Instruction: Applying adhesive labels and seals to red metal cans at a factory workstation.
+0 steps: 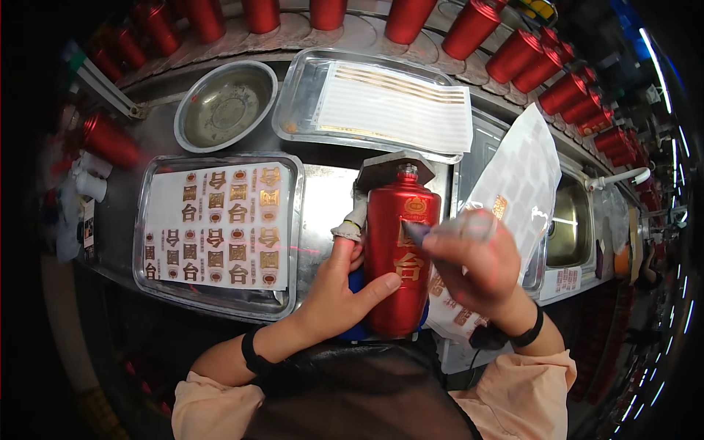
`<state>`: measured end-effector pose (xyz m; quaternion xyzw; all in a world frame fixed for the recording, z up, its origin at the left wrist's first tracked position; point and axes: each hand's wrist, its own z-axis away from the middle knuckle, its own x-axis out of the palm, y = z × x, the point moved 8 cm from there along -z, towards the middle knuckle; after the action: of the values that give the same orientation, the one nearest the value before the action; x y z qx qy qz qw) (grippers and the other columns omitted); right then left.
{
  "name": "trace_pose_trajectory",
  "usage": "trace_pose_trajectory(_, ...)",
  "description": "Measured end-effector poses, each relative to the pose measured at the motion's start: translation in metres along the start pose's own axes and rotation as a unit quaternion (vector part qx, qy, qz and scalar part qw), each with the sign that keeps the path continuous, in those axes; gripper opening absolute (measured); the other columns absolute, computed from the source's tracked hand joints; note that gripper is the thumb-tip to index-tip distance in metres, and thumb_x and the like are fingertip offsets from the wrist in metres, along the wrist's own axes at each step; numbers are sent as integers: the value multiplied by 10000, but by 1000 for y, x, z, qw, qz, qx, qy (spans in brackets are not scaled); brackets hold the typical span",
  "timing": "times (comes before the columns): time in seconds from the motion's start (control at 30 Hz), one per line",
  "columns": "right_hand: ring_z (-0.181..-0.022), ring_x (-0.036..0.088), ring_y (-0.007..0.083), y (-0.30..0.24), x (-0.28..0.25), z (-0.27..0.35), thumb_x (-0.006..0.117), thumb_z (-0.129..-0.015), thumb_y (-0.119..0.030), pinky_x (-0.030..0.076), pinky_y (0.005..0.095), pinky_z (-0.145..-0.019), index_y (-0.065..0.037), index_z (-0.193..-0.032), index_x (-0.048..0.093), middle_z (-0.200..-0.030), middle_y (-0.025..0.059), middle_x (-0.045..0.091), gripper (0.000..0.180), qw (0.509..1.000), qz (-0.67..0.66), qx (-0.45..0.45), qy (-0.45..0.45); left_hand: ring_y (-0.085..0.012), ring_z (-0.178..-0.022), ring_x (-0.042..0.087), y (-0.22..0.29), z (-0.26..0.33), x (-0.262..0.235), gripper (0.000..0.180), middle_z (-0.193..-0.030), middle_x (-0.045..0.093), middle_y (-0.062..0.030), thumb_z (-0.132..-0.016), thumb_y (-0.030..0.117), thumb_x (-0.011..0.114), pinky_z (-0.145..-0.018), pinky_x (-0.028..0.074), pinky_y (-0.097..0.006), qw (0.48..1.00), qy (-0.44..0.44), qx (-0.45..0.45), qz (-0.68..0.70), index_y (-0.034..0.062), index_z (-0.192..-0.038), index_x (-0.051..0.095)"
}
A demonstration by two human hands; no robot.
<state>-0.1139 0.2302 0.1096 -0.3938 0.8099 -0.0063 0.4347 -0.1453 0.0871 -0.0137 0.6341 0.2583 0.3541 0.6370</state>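
The bottle point(385, 246) looks smooth and metallically glossy, the bowl point(257, 82) bare metal.

The blurred right hand point(477, 258) partly hides the red bottle point(394, 253).

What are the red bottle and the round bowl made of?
The bottle has a shiny red coat, with pale glints along its side. Underneath could be glass, but the coat hides it. The bowl seems to be smooth metal, perhaps steel: it is grey, with a bright, gleaming rim.
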Motion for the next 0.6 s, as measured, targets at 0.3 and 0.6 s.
trace_pose_trajectory(0.3, -810, 630, 234, -27, 2, -8, 771, -667, -74, 477, 361, -660, -71, -973, 728, -971, 48, 676, 309, 995, 94, 2, 22, -274, -1474, 329, -3, 2, 0, 704, -1577, 312, -225, -1028, 182, 514, -1196, 274, -389, 989, -39, -13, 145, -35, -1576, 129)
trace_pose_trajectory(0.6, -809, 611, 233, -33, 1, 17, 739, -649, -133, 504, 357, -685, -76, -949, 748, -945, 48, 681, 306, 1000, 22, 0, 9, -238, -1374, 458, -6, -1, 3, 590, -1476, 458, -202, -1061, 241, 488, -1139, 350, -367, 994, -12, 19, 107, -49, -1517, 249)
